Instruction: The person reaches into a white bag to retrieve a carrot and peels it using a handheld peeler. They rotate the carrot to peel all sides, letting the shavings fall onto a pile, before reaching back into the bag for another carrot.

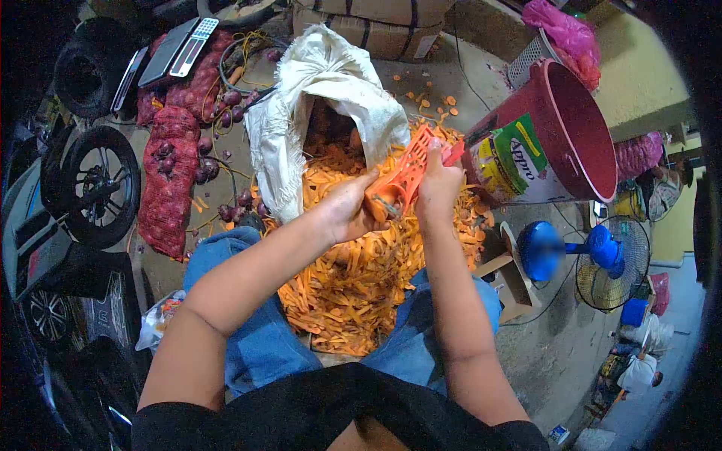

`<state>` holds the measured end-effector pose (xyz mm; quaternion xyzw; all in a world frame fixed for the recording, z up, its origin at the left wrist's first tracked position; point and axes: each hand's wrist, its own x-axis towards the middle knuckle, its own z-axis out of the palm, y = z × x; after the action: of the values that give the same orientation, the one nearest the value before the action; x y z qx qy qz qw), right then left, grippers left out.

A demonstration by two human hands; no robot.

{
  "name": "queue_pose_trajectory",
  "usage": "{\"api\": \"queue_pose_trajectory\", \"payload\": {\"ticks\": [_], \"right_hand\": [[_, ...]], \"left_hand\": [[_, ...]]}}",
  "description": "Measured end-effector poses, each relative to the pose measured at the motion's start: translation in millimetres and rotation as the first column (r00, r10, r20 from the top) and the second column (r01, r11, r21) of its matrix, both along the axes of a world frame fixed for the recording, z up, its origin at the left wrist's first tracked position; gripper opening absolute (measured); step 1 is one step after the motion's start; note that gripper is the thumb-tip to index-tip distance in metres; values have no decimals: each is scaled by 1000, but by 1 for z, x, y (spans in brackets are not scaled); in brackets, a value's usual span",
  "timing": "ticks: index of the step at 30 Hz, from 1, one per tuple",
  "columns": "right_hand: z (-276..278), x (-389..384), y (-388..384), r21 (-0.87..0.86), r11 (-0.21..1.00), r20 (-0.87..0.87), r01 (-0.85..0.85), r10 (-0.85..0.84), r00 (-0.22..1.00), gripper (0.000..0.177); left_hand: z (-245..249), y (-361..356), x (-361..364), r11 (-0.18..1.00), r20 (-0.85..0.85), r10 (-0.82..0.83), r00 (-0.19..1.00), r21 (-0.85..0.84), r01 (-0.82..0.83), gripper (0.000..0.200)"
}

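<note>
My left hand [350, 207] is closed around a carrot [378, 201], its dark end facing me. Against it lies a red-orange plastic slicer [406, 167] with slotted openings, its flat frame tilted up and away. My right hand [441, 180] grips this slicer by its side, near the red handle end [453, 154]. Beneath both hands spreads a large heap of orange carrot peelings [346, 278], piled between my knees. Behind the heap, a white woven sack [278, 143] stands with its mouth facing me, and carrots [331, 128] show in its dark inside.
A tilted red bucket [575, 113] stands right of the heap. Net sacks of red onions [169, 188] lie at left, with a scale [180, 52] on top. A blue fan [605, 248], a cardboard box [515, 282] and a motorbike wheel [101, 186] flank me. Another person [641, 372] is far right.
</note>
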<state>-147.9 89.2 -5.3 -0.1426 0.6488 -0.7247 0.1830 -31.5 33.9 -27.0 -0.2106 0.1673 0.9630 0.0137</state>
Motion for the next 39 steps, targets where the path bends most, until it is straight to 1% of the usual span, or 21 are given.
{"api": "queue_pose_trajectory", "payload": {"ticks": [2, 3, 5, 6, 8, 9, 12, 14, 16, 18, 19, 21, 22, 24, 28, 30, 32, 34, 36, 38, 39], "right_hand": [[6, 6, 0, 2, 1000, 14, -7, 7, 1000, 23], [9, 8, 1, 4, 1000, 28, -14, 14, 1000, 23], [8, 8, 1, -7, 1000, 6, -9, 9, 1000, 23], [7, 7, 1, -18, 1000, -17, -3, 3, 1000, 22], [4, 4, 3, 5, 1000, -43, 5, -4, 999, 19], [4, 3, 4, 27, 1000, -68, 13, -11, 998, 18], [13, 7, 6, 49, 998, -52, 29, -27, 998, 18], [11, 10, 6, 27, 1000, -61, -4, 5, 998, 19], [8, 10, 5, 9, 999, -75, -36, 37, 996, 21], [5, 13, 2, 26, 999, -225, 35, -28, 974, 21], [6, 13, 2, 26, 999, -224, 36, -29, 974, 21], [8, 13, 5, 48, 999, -127, 1, 5, 992, 21], [9, 12, 4, 46, 999, -128, 1, 5, 992, 21], [9, 10, 5, -11, 1000, 15, -12, 12, 1000, 20], [11, 10, 2, -79, 996, 50, 43, -39, 998, 19], [7, 10, 4, -21, 1000, -14, -13, 12, 1000, 19], [8, 12, 3, 4, 1000, -19, 2, -2, 1000, 19], [9, 11, 2, 28, 999, -28, 22, -22, 999, 19], [8, 9, 2, -8, 1000, 95, 6, -5, 995, 20], [9, 8, 2, 14, 1000, 83, 11, -12, 996, 21], [9, 7, 3, 38, 999, 70, 18, -21, 997, 22]], "left_hand": [[10, 3, -2, 997, 118, 70, 991, 35, -75, 35], [15, 4, -3, 997, 118, 71, 990, 35, -76, 35], [20, 6, -4, 989, 181, 148, 972, -49, -142, 35], [16, 6, -3, 989, 181, 148, 972, -49, -141, 35], [9, 5, -1, 993, -27, 42, 999, 113, -39, 35], [10, 6, -1, 993, -27, 39, 999, 113, -36, 35], [12, 8, 1, 992, -15, 84, 996, 97, -82, 36], [11, 6, 0, 994, 101, 105, 989, -19, -103, 36], [19, 10, 0, 989, 124, 142, 982, -49, -137, 36], [22, 11, -1, 983, 150, 174, 973, -79, -164, 37], [20, 9, -2, 983, 143, 177, 974, -81, -167, 38], [23, 9, -1, 982, 139, 181, 974, -81, -171, 39], [27, 10, -1, 978, 167, 198, 966, -105, -182, 39], [26, 9, -2, 973, 193, 214, 958, -128, -192, 40], [17, 7, -2, 976, 165, 207, 964, -98, -192, 40], [17, 8, -2, 977, 156, 204, 967, -101, -190, 40], [17, 8, -2, 979, 122, 178, 977, -120, -163, 40], [21, 8, -1, 978, 138, 168, 976, -148, -148, 40], [23, 8, -2, 975, 154, 162, 975, -176, -134, 40], [21, 8, -5, 973, 77, 229, 970, -16, -229, 39], [18, 8, -5, 974, 77, 229, 970, -16, -228, 39]]}}
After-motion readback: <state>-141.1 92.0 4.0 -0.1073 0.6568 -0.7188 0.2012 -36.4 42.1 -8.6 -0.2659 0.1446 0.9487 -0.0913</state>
